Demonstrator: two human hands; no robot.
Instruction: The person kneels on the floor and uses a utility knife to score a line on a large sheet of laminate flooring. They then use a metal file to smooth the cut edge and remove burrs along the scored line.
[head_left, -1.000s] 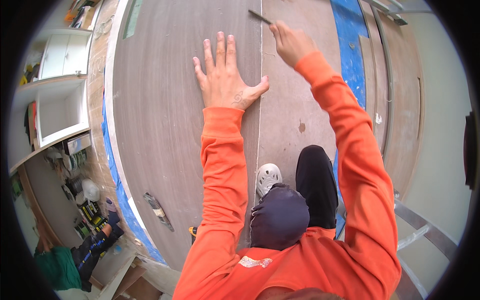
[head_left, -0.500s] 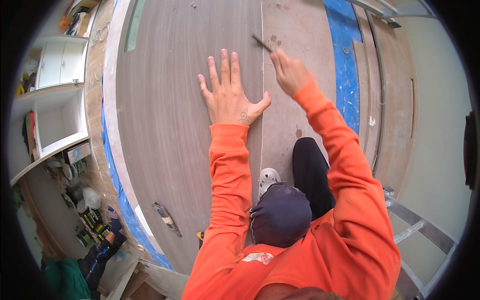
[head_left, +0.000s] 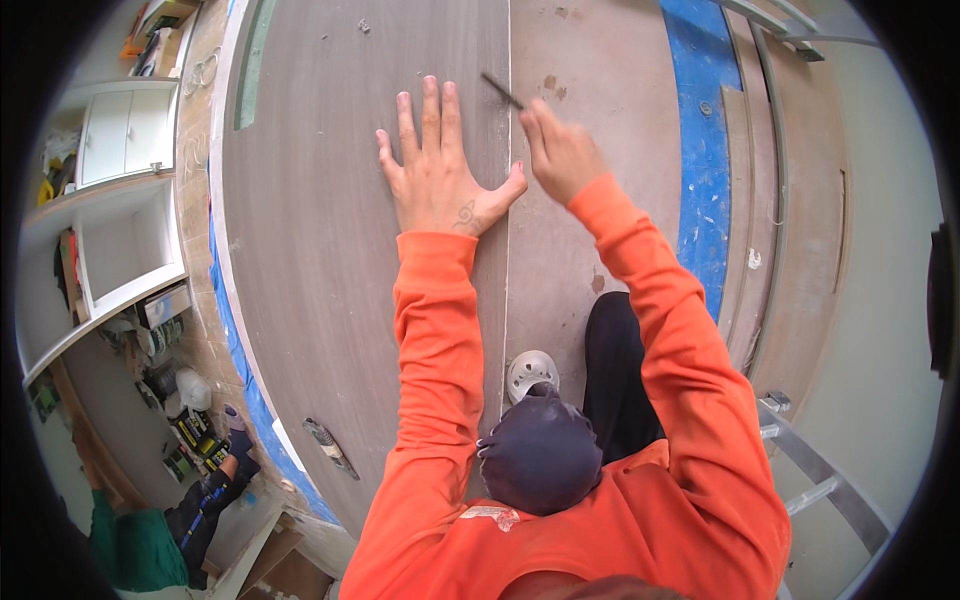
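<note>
A: The left hand (head_left: 440,185) lies palm down, fingers fanned wide, on the grey wood-grain panel (head_left: 310,250), thumb stretching across the seam.

B: And the right hand (head_left: 563,150) is curled around a slim dark tool (head_left: 500,90), slanting up and left, its far end over the panel just beside that seam!

A: What a mix of textures: long streaky grain here, then a duller pinkish-brown board (head_left: 600,150) with darker blotches, a thin pale line where they meet.

B: The right hand is slightly blurred, the tool's near end vanishes inside the grip, and I can't tell whether its tip touches.

A: Lower down, a pale, holed shoe (head_left: 531,373) is partly hidden by a dark rounded shape (head_left: 540,460), possibly a knee. Left of the orange sleeve (head_left: 435,350) lies a narrow scuffed object (head_left: 329,449), its kind unclear.

B: Out to the edges: blue sheeting (head_left: 705,170) borders the board, and a metal ladder (head_left: 825,470) shows only in part.

A: Far left, well apart, a co-worker in green (head_left: 150,548).

B: The broadest room is left of the left hand, a wide sweep of panel to its curving edge.
</note>
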